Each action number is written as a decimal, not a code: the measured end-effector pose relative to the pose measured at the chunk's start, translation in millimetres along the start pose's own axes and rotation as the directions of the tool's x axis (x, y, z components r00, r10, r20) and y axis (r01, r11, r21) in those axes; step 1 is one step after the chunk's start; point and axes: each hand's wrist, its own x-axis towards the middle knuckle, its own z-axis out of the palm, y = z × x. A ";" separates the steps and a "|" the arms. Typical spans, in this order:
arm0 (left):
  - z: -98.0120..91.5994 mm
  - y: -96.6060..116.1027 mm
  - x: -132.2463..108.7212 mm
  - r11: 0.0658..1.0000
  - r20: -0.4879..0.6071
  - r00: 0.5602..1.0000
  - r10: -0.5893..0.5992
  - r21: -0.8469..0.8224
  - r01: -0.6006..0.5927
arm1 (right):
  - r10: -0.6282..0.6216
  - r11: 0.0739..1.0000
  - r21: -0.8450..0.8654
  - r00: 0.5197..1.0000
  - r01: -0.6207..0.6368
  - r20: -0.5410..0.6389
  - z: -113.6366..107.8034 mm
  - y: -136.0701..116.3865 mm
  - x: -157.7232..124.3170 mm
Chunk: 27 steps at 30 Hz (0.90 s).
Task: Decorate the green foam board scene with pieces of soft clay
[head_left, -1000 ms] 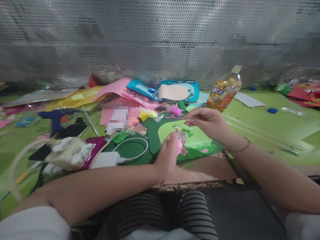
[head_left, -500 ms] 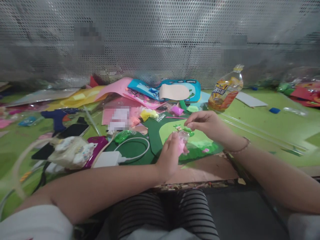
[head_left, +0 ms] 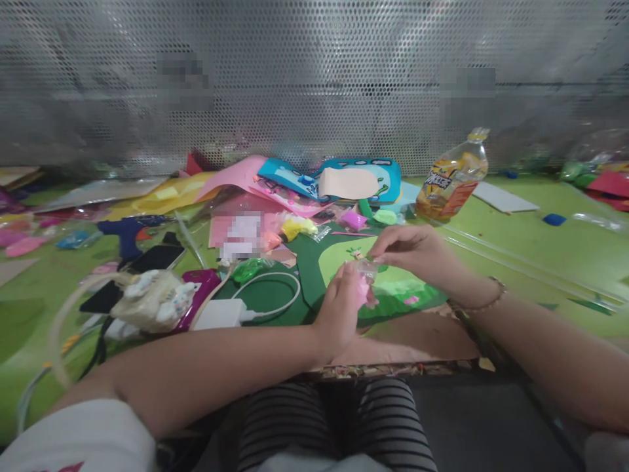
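My left hand (head_left: pixel 340 313) is closed around a small clear plastic bag of pink modelling clay (head_left: pixel 363 288), held low over the table. My right hand (head_left: pixel 410 254) pinches at the bag's upper edge with thumb and forefinger together. Beneath both hands lies a green craft board (head_left: pixel 331 257) with a pale green middle and a darker green clay strip (head_left: pixel 393 307) along its near side. A small green-and-cream clay figure (head_left: pixel 354 252) sits on the board, and a pink clay bit (head_left: pixel 411 300) rests on the strip.
A snack-labelled plastic bottle (head_left: pixel 452 177) stands at the back right. Bags of yellow clay (head_left: pixel 295 227) and purple clay (head_left: pixel 352 219) lie behind the board. On the left are a blue glue gun (head_left: pixel 128 236), a phone (head_left: pixel 158 258), a white charger (head_left: pixel 219 313) and cables.
My right hand has come down and closer to the left, its fingertips now at the bag's upper edge. The whole view has shifted slightly.
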 end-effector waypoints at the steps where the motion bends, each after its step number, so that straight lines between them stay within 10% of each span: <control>1: -0.2 -0.1 0.1 1.000 0.000 1.000 -0.002 0.002 0.002 | -0.014 1.000 -0.005 1.000 0.014 0.022 0.0 0.1 -0.1; 13: 1.1 4.7 -3.1 0.997 -0.006 0.997 -0.072 0.030 0.072 | -0.211 0.948 -0.191 0.953 0.253 0.216 0.6 1.9 -4.9; 18: 0.7 5.7 -6.3 0.999 0.111 0.993 -0.041 -0.015 0.043 | -0.156 0.985 -0.082 0.985 0.151 -0.067 -6.9 13.5 2.7; 21: -1.0 10.4 -12.3 0.967 0.161 0.986 0.048 0.241 -0.086 | 0.001 1.000 0.027 0.926 0.009 -0.378 -23.0 33.6 14.7; 24: -2.5 17.8 -22.3 0.670 0.481 0.851 0.212 0.562 -0.485 | 0.132 0.991 0.045 0.817 -0.129 -0.561 -43.9 58.4 25.9; 27: -4.0 20.5 -34.0 0.161 0.834 0.537 0.125 0.517 -0.841 | 0.149 0.957 -0.123 0.812 -0.261 -0.565 -61.4 80.2 32.2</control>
